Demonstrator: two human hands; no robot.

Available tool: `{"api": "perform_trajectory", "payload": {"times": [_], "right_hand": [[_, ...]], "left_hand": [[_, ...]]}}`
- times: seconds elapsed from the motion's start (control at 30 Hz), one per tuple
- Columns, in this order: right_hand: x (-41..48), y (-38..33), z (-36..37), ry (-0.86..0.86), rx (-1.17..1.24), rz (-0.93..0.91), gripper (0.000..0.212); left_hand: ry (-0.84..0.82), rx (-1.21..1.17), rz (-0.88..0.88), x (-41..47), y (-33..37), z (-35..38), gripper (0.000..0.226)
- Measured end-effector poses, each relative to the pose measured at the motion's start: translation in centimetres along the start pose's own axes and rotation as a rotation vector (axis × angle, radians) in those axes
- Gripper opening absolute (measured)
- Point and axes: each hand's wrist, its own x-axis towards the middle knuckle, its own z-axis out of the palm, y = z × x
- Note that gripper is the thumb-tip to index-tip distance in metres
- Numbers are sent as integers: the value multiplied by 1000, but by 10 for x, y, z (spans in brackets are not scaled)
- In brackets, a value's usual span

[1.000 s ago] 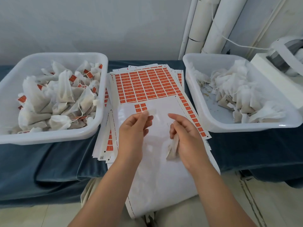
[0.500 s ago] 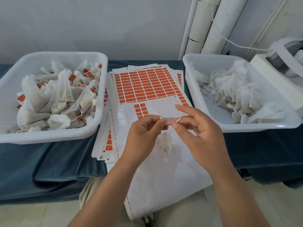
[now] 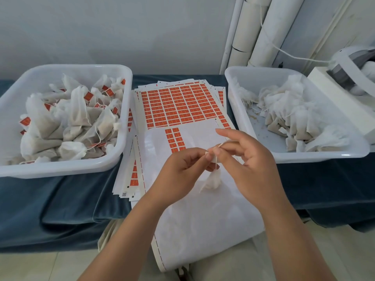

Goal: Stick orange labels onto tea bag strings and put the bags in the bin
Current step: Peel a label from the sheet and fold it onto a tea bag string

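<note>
At centre, the left hand (image 3: 180, 169) and right hand (image 3: 249, 159) meet, thumb and forefinger of each pinching the string (image 3: 216, 160); the tea bag (image 3: 212, 180) dangles beneath. Label sheet (image 3: 178, 106) at 12 o'clock, bin of labelled bags (image 3: 60, 169) at 9 o'clock.

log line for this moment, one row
step: labelling | left hand: pinches string | right hand: pinches string | tea bag: hangs below both hands, above label sheet | left bin: labelled bags | right bin: unlabelled bags

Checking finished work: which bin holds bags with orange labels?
The left bin; orange labels dot its bags, while the right bin holds plain white ones.
</note>
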Motion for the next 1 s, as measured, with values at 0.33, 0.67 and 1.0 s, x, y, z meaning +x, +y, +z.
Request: {"api": "perform_trajectory", "payload": {"times": [0.33, 0.67, 1.0], "right_hand": [[2, 3, -1, 7, 93, 56, 29], [-1, 11, -1, 23, 131, 82, 28], [-6, 15, 3, 4, 105, 51, 29]], "left_hand": [[-43, 2, 12, -1, 1, 4, 30], [-75, -30, -54, -7, 4, 7, 41], [-19, -41, -221, -7, 6, 3, 30]]}}
